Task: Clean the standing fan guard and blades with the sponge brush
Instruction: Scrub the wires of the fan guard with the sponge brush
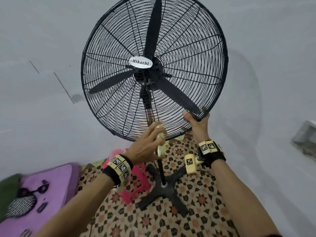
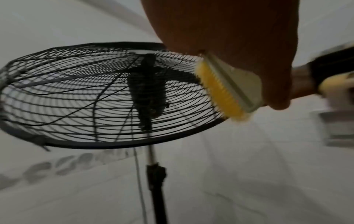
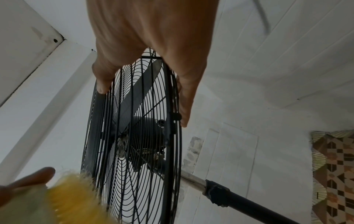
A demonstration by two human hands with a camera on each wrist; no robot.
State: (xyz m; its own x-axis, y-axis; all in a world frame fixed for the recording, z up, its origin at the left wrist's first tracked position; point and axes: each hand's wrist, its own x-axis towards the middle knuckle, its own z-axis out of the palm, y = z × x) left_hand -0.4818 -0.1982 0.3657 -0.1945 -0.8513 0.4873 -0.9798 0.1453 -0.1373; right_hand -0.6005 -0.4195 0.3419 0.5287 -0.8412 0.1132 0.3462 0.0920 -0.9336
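A black standing fan with a round wire guard [image 1: 196, 53] and three black blades [image 1: 153, 31] stands before a pale wall. My left hand [image 1: 147, 144] grips a pale sponge brush [image 1: 160, 142] with yellow bristles [image 2: 220, 89], and the bristles press on the guard's lower front wires. My right hand [image 1: 196, 120] grips the guard's lower right rim, thumb on the front wires [image 3: 103, 84], fingers behind the rim [image 3: 185, 106]. The brush [image 3: 76, 197] shows blurred in the right wrist view.
The fan's pole [image 2: 157, 189] and cross-shaped black base [image 1: 164, 187] stand on a patterned floor [image 1: 205, 202]. A pink plastic item [image 1: 136, 185] lies beside the base. A purple surface [image 1: 47, 194] with small dark objects is at lower left. A grey block [image 1: 306, 134] sits at right.
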